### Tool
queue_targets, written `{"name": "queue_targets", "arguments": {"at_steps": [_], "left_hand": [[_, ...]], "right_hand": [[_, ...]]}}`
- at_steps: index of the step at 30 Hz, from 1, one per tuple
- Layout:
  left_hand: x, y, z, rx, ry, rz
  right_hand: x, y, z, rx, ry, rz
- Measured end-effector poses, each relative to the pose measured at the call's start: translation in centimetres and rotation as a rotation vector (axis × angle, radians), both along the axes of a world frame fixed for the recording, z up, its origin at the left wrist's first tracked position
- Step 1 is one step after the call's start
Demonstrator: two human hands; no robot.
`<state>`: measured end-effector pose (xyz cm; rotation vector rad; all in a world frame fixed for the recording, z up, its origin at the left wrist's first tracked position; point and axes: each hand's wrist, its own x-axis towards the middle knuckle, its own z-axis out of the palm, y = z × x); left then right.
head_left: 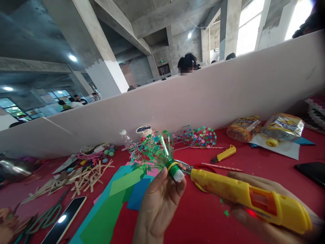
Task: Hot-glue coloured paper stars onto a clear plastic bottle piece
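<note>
My left hand [161,203] grips a cut bottle top [175,171] with a white end, wrapped in green, with a yellow band round it. Thin strips fan out from its far end, dotted with green stars [149,154]. My right hand [269,206] is closed around a yellow hot glue gun [228,186] with a red switch, and a small red light glows beneath it. Its metal nozzle is close to the bottle top; whether they touch I cannot tell. Red-and-yellow scissors [200,186] lie behind the gun, partly hidden.
Coloured paper sheets [106,217], a phone [66,220], green scissors [47,218] and wooden sticks [88,178] lie left. A yellow utility knife [224,154], plastic bottles [281,127] and a black phone [312,173] lie right. A white partition [177,101] stands behind. Another person's hand [6,223] shows lower left.
</note>
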<state>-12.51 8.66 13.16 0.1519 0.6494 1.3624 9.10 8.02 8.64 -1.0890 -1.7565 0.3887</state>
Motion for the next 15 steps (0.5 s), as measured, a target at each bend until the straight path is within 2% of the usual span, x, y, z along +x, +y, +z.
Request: {"name": "queue_targets", "arguments": {"at_steps": [1, 4, 7, 10, 13, 15], "left_hand": [[-0.1, -0.1, 0.0, 0.019, -0.001, -0.011], [-0.2, -0.2, 0.0, 0.08, -0.003, -0.054], [-0.3, -0.4, 0.0, 0.099, 0.001, -0.061], [-0.2, -0.5, -0.1, 0.074, 0.017, -0.036], [-0.2, -0.5, -0.1, 0.048, 0.031, -0.01], [-0.2, -0.5, 0.0, 0.042, 0.037, -0.004]], "right_hand": [[-0.2, 0.1, 0.8, 0.057, -0.027, 0.023], [-0.8, 0.7, 3.0, 0.176, -0.054, 0.22], [-1.2, 0.9, 3.5, 0.224, -0.036, 0.275], [-0.9, 0.5, 1.6, 0.103, 0.013, 0.207], [-0.2, -0.3, -1.2, -0.161, 0.133, 0.035], [0.3, -0.6, -2.6, -0.264, 0.164, 0.063]]}}
